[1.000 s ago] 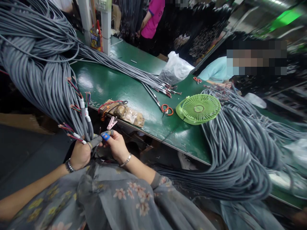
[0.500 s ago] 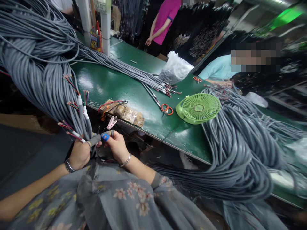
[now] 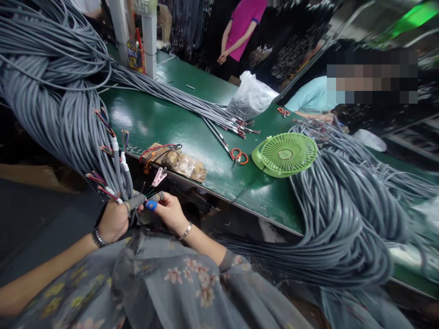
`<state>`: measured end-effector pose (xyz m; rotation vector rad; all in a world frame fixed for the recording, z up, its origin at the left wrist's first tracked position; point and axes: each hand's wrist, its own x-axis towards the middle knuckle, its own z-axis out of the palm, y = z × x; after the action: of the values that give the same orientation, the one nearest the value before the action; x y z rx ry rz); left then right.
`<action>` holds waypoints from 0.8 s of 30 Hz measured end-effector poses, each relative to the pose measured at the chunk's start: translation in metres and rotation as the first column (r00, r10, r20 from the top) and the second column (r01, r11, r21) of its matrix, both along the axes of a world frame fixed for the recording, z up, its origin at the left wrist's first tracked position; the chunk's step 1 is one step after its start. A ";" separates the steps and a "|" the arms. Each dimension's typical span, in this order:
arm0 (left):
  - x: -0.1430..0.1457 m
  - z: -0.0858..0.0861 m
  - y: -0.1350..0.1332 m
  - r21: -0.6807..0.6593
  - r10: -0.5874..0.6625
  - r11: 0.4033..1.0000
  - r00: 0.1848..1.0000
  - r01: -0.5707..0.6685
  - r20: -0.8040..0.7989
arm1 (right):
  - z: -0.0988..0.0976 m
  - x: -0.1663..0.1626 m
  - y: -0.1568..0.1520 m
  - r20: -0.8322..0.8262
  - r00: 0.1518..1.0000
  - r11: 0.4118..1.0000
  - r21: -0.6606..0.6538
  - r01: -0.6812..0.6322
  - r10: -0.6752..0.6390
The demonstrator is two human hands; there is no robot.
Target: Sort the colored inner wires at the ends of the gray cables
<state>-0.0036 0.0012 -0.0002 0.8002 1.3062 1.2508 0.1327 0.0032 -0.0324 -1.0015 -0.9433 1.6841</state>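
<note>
My left hand (image 3: 115, 220) is closed around grey cables (image 3: 127, 185) that come down from the large bundle. White-banded cable ends with bare coloured wires (image 3: 94, 177) stick out above that fist. Close beside it, my right hand (image 3: 168, 211) pinches thin coloured wires (image 3: 150, 193) at the tip of a cable. Its thumb wears a blue cover (image 3: 151, 205), and grey wraps cover the index fingers of both hands. The exact grip points are partly hidden by the fingers. A pink clip (image 3: 159, 177) stands at the table edge just above my right hand.
The green table (image 3: 219, 192) carries a taped brown block (image 3: 183, 163), orange-handled scissors (image 3: 239, 156), a green fan (image 3: 284, 154) and a plastic bag (image 3: 252, 98). Thick grey cable bundles (image 3: 343, 219) hang over its edge at right. Two people are across the table.
My right hand has moved slightly right, away from my left. Thin coloured wires now show spread between the hands. My left hand keeps its hold on the cables.
</note>
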 end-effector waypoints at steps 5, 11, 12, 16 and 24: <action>-0.006 0.003 0.003 0.068 -0.074 0.995 0.997 0.074 -0.003 | -0.014 0.014 0.007 -0.013 0.985 0.985 -0.007 -0.173 0.173; -0.009 0.004 0.008 0.015 -0.122 0.993 0.990 0.121 0.077 | -0.017 0.022 0.034 -0.152 0.988 0.981 -0.189 -0.040 0.011; -0.009 0.004 0.009 0.010 -0.129 0.992 0.988 0.129 0.080 | -0.014 0.020 0.040 -0.166 0.986 0.975 -0.212 -0.068 0.033; -0.005 0.002 0.013 0.017 -0.184 0.983 0.982 0.183 0.050 | -0.009 0.007 0.054 -0.109 0.994 0.989 -0.146 -0.021 0.005; -0.003 -0.002 0.017 0.050 -0.251 0.967 0.968 0.252 -0.013 | -0.020 -0.008 0.049 -0.002 0.957 0.955 0.065 0.290 -0.290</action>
<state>-0.0064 0.0178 -0.0019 0.9749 1.1410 1.0823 0.1249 0.0525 -0.0526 -1.0483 -0.8062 1.3977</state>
